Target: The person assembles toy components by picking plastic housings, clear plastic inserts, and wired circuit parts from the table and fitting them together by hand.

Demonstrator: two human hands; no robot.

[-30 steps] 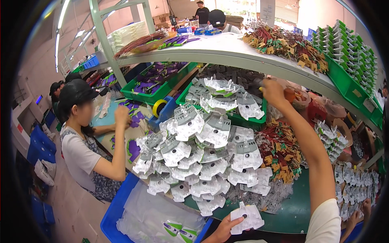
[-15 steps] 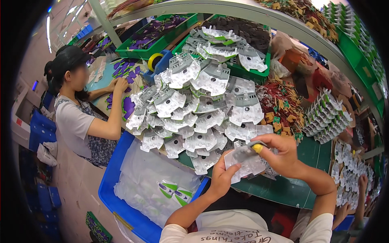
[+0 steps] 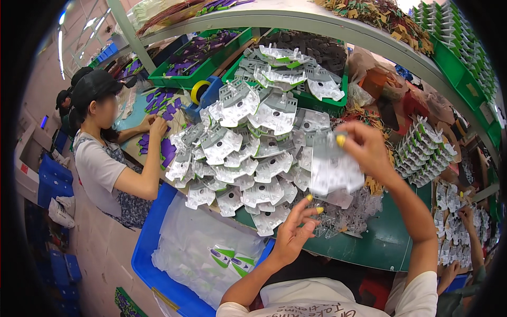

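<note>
My right hand (image 3: 366, 150) pinches a white and grey moulded plastic panel (image 3: 332, 171) by its grey upper edge; the panel is a little blurred and hangs over the right side of a large pile. That pile (image 3: 232, 148) is made of similar white and grey panels, some with green edges. My left hand (image 3: 292, 236) holds nothing, its fingers apart, below the panel and to the left of a heap of small clear plastic pieces (image 3: 353, 214). Yellow covers are on fingertips of both hands.
A blue bin (image 3: 145, 252) lined with clear plastic stands at lower left, with green and white parts inside. Another person (image 3: 108, 150) works at the left among purple pieces. Wires with small boards (image 3: 364, 116) and stacked panels (image 3: 425, 150) lie right. A shelf (image 3: 285, 21) spans the top.
My right hand has carried the panel up and away from my left hand, which has let go of it and opened. The heap of clear pieces now shows more.
</note>
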